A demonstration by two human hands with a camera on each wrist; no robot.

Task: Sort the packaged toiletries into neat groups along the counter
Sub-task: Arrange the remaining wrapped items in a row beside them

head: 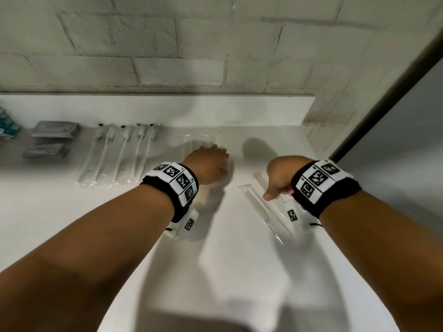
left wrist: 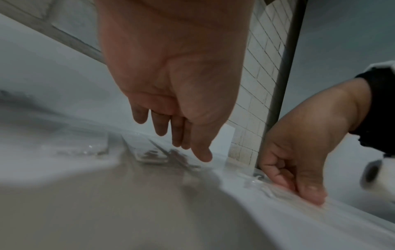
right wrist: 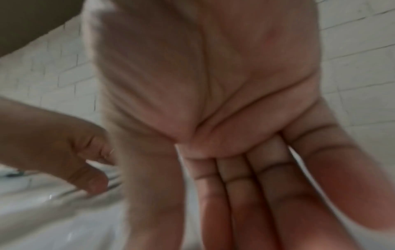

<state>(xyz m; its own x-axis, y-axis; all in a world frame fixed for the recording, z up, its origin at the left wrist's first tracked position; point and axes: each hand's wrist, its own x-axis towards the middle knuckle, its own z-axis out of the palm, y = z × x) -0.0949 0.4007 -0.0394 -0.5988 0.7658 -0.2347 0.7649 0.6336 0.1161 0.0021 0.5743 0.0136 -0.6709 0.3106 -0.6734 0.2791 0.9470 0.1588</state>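
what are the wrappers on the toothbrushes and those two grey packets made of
Toothbrush wrappers: apparently thin clear plastic film, glossy, since the white brushes show through and the ends glint. Grey packets: probably matte silvery foil or plastic; too small to tell which.

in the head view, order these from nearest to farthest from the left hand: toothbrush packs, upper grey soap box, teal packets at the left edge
1. toothbrush packs, just left of the left hand
2. upper grey soap box, further left
3. teal packets, far left edge

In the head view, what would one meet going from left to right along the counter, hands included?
Teal packets → grey sachets → wrapped toothbrushes → left hand on clear packets → right hand on a clear packet.
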